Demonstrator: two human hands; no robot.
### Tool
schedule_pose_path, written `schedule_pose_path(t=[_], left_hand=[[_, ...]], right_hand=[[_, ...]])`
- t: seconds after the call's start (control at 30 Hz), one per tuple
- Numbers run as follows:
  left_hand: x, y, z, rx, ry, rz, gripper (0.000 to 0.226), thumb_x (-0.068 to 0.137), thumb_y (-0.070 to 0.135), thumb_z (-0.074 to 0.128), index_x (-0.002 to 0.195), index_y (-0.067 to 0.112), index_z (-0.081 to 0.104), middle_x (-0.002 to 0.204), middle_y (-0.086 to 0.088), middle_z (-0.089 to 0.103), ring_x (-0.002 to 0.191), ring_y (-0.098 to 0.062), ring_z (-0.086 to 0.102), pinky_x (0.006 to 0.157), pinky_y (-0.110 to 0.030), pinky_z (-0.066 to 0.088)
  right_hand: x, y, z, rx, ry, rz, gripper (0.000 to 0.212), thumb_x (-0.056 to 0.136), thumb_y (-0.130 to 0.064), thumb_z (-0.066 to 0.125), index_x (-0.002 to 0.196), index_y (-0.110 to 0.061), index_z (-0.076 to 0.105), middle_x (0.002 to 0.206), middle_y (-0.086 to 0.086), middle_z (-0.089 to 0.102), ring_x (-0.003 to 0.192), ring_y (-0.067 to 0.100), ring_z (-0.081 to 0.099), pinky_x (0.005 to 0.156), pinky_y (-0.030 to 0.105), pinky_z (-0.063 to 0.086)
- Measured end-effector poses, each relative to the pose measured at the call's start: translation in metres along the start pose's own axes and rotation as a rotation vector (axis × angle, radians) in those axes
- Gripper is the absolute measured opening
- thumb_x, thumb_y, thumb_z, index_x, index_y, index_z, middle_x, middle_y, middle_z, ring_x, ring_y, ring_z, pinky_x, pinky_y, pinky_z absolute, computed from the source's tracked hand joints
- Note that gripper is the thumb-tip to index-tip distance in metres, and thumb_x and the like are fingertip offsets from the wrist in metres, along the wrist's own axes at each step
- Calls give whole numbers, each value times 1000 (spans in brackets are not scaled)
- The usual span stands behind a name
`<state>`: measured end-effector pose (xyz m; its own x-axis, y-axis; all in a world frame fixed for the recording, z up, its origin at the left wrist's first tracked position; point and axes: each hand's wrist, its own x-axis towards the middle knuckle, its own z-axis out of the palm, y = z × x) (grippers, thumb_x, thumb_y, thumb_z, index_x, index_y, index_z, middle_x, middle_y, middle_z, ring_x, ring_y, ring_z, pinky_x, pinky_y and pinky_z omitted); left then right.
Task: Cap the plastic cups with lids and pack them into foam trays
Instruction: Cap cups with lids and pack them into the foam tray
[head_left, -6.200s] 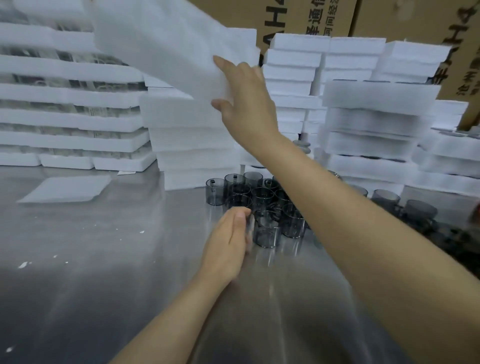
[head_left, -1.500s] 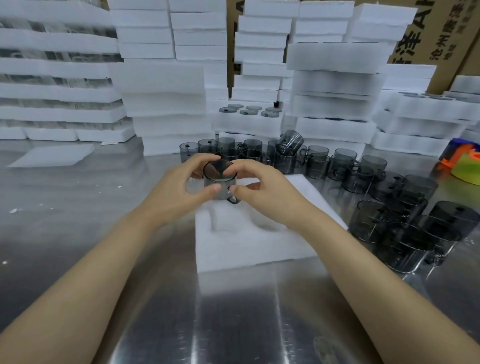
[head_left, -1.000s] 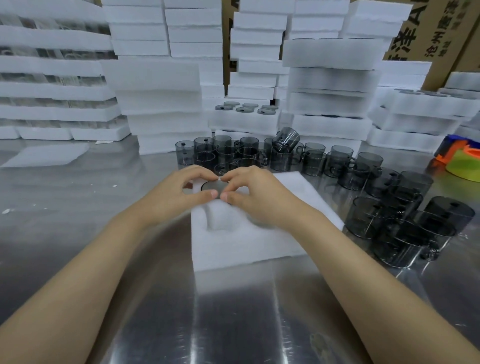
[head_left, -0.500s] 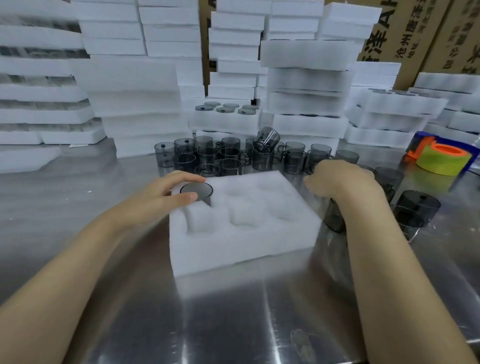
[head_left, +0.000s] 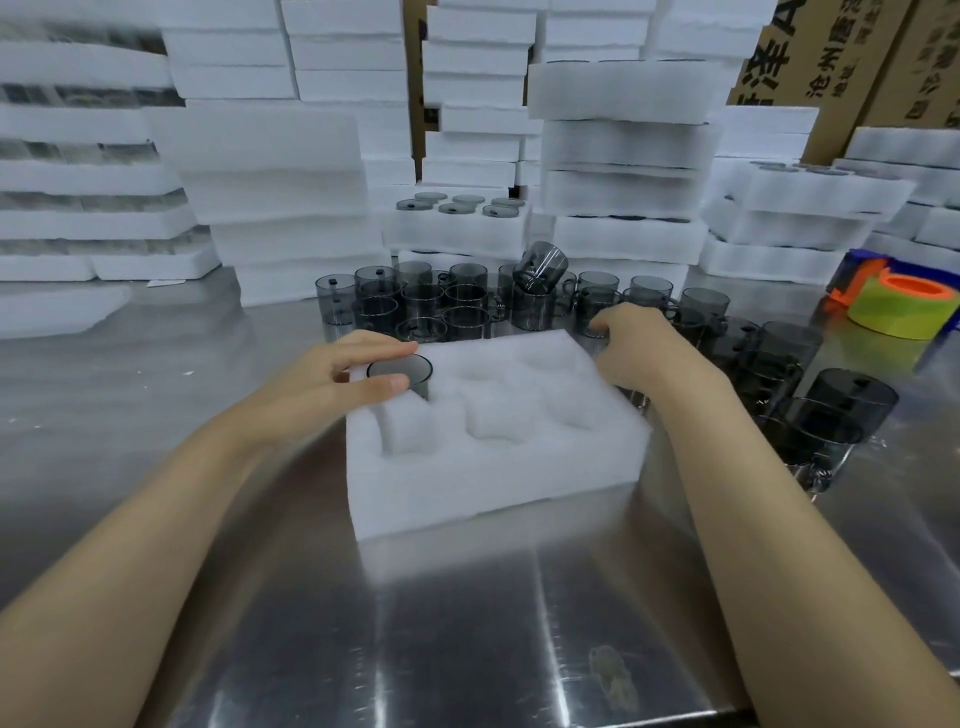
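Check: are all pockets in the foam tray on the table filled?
No. Only the far-left pocket of the foam tray holds a capped cup; the other visible pockets are empty.

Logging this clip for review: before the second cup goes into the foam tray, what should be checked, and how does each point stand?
1. First smoky grey lidded plastic cup seated in far-left pocket: ok.
2. White foam tray flat on the steel table: ok.
3. Other five pockets free: ok.
4. Left hand clear of the tray: not ok, thumb and fingers at the seated cup.
5. Right hand holding the next cup: cannot tell.
6. Next cup lidded: cannot tell.
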<state>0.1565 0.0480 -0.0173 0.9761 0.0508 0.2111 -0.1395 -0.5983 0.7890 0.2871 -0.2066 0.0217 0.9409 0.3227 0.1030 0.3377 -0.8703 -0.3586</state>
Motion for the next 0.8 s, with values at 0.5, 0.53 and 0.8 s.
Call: schedule_pose_path(t=[0.5, 0.53, 0.8], left_hand=[[2, 0, 0, 35, 13, 19, 34, 85, 32, 69, 118, 35, 64, 130, 22, 52, 122, 7, 45, 102, -19, 32], [2, 0, 2, 38, 29, 29, 32, 87, 25, 67, 118, 32, 64, 131, 21, 50, 121, 7, 44, 98, -13, 32], [-2, 19, 16, 91, 209, 165, 82, 78, 21, 78, 146, 32, 33, 134, 20, 45, 118, 13, 44, 99, -7, 34]], right_hand=[[17, 12, 3, 129, 354, -85, 64, 85, -3, 58, 144, -16, 37, 137, 12, 41, 130, 32, 28, 93, 37, 36], [14, 6, 2, 203, 447, -180, 68, 85, -5, 62, 146, -15, 34, 137, 10, 40, 130, 28, 28, 94, 32, 33], [-20, -62, 38, 473, 477, -656, 61, 68, -36, 84, 115, -8, 60, 105, -1, 54, 104, 20, 53, 88, 20, 38]])
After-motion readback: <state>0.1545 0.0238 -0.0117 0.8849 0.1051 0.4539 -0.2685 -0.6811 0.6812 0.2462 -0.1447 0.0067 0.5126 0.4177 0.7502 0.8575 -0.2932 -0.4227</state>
